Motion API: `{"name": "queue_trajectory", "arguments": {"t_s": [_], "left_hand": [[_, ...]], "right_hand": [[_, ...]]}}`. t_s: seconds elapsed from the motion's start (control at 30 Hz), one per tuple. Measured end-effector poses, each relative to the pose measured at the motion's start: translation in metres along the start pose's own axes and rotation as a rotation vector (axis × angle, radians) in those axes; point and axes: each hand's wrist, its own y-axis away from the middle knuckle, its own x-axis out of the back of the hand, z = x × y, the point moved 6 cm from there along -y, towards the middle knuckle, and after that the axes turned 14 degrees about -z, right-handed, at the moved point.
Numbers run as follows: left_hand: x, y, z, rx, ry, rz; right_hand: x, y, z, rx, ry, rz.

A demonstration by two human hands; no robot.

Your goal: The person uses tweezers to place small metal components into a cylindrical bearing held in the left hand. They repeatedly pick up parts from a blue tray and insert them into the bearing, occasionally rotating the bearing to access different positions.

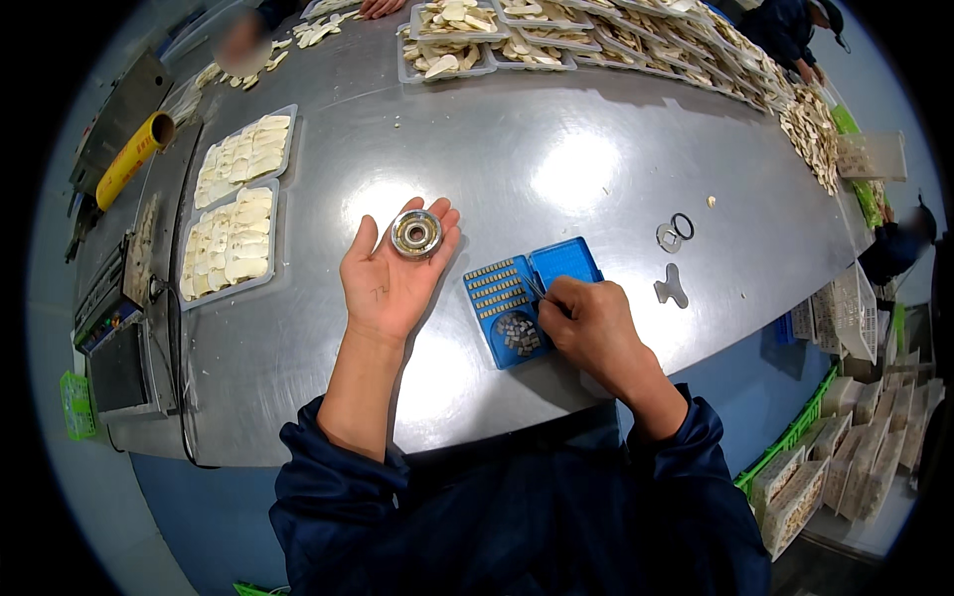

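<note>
My left hand [383, 283] is palm up with its fingers stretched out. Across the fingers rests a round, shiny metal bearing [416, 234] with a hole in its centre. In my right hand [596, 323] thin metal tweezers [534, 287] are pinched, their tips over a blue plastic case [497, 349]. That case lies with its lid [563, 260] laid back. Rows of small brass-coloured pieces [496, 284] fill its slots, and a round hollow holds loose grey pieces [519, 335]. Whether the tips grip a piece is too small to tell.
Right of the case lie a black ring [682, 225], a notched metal washer [667, 238] and a flat metal key [672, 286]. Trays of pale slices [236, 243] stand left on the steel table [477, 149]. Stacked trays [596, 42] line the far side; other people work nearby.
</note>
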Motion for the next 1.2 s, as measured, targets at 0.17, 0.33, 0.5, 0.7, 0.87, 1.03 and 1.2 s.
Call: {"name": "queue_trajectory", "arguments": {"t_s": [0.17,0.33,0.5,0.7,0.87,1.03,1.2], "left_hand": [[0.0,0.0,0.0,-0.001,0.008,0.001],[0.0,0.0,0.0,0.001,0.009,0.009],[0.001,-0.001,0.0,-0.003,0.012,0.006],[0.0,0.0,-0.001,0.001,-0.004,0.014],[-0.001,0.0,-0.001,-0.001,-0.007,0.011],[0.002,-0.001,0.001,0.009,0.005,-0.02],[0.001,0.0,0.001,0.002,0.009,-0.007]], "right_hand": [[0.001,0.003,0.0,0.002,-0.022,0.011],[-0.002,0.007,0.002,0.003,-0.006,0.01],[-0.001,0.01,0.001,0.009,-0.021,0.019],[0.0,0.014,0.0,0.007,-0.034,0.008],[0.0,0.016,-0.001,-0.011,-0.033,0.0],[0.0,0.02,0.0,0.0,-0.045,0.022],[-0.001,0.028,-0.001,0.002,-0.076,0.019]]}}
